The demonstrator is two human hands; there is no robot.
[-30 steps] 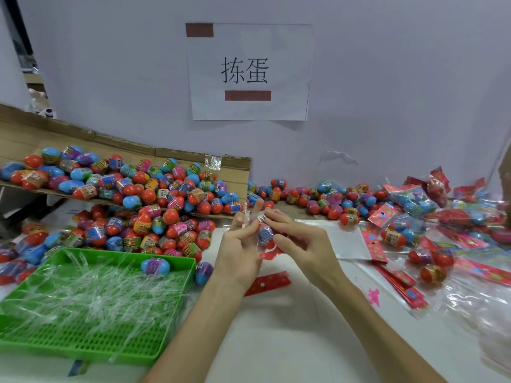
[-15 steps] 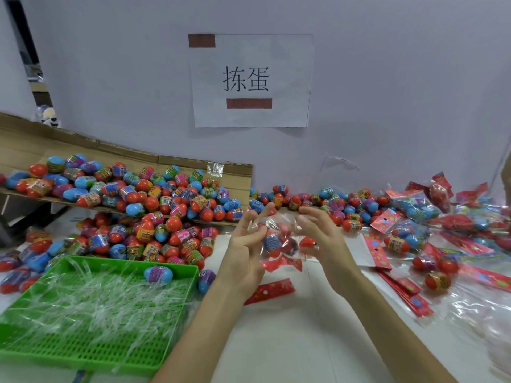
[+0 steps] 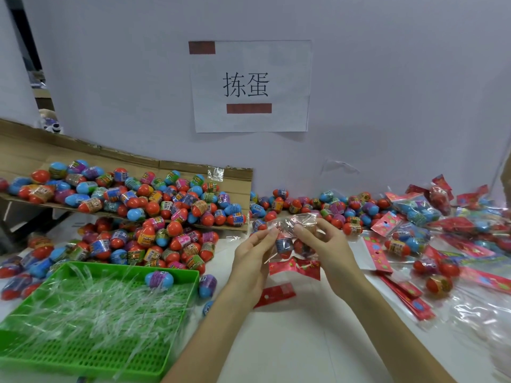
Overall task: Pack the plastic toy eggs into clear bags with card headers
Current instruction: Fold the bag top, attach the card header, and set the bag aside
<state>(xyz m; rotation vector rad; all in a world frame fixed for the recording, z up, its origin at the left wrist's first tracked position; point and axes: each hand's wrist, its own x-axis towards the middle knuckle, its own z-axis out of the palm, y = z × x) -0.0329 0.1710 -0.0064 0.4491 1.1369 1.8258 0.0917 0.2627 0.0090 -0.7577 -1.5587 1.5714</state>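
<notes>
Fingers were splayed half a second ago; now left grip (image 3: 253,254) and right grip (image 3: 326,246) each pinch the clear bag (image 3: 297,226) near its top, probably to keep the mouth up so nothing rolls out. Eggs (image 3: 283,246) sit inside, between and just below the fingertips. Header card (image 3: 294,268) hangs underneath, above the middle of the surface (image 3: 290,341).

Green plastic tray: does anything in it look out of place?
Yes. One blue and purple plastic toy egg lies inside the green plastic tray, near its far right corner, on the loose clear plastic strips; the tray otherwise holds only strips.
</notes>
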